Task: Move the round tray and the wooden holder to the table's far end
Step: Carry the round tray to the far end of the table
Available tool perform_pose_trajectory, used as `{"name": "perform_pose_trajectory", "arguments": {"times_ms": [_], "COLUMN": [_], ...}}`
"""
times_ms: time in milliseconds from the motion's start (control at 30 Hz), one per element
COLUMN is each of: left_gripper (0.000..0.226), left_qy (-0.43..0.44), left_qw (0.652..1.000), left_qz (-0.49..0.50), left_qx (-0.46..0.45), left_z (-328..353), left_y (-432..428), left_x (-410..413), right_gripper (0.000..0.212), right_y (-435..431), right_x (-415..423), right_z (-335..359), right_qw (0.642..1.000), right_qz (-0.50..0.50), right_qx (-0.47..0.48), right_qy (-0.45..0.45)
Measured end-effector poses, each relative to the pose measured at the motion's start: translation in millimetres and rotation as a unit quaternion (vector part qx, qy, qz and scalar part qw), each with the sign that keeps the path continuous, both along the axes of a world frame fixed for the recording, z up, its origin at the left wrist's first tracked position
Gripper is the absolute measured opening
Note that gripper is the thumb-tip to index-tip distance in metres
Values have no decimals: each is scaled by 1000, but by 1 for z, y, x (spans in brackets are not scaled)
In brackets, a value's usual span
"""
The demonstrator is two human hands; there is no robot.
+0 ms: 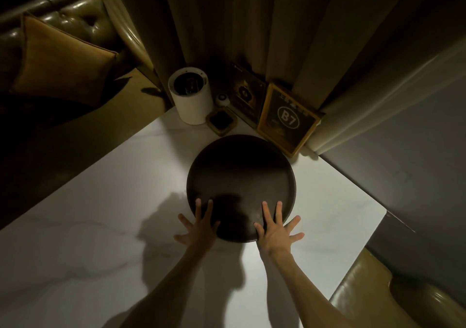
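Observation:
The dark round tray (239,176) lies flat on the white marble table (100,239), close to the far end. My left hand (199,226) rests on its near left rim with fingers spread. At the near right rim, my right hand (276,229) lies flat too, fingers apart, some over the tray. Neither hand closes around the rim. A small wooden holder (222,122) with a dark inside stands just beyond the tray at the table's far end.
A white cylinder (190,98) stands at the far end beside the holder. A framed B7 sign (287,119) and a dark menu card (245,95) lean against the curtain. A small round white object (222,98) sits behind the holder. Sofas flank the table.

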State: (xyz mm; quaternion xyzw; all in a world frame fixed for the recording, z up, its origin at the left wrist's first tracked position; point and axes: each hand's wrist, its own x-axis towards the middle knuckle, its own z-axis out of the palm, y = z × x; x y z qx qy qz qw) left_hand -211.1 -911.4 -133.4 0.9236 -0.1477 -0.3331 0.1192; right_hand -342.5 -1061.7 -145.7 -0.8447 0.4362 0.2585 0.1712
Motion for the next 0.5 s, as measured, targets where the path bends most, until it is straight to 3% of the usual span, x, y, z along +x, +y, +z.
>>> {"name": "perform_pose_trajectory", "arguments": {"times_ms": [267, 500], "left_gripper": [68, 74], "left_qy": [4, 62], "left_qw": [998, 995], "left_qz": [-14, -52], "left_qx": [60, 64], "left_z": [4, 24], "left_y": [-5, -8], "left_x": [6, 29], "right_gripper": [69, 83], "right_y": [-11, -41], "right_x": [0, 12], "right_z": [5, 25], "right_qw": [999, 990], "right_qz": [13, 37], "right_qx": [34, 103], "right_qy": [22, 91]}}
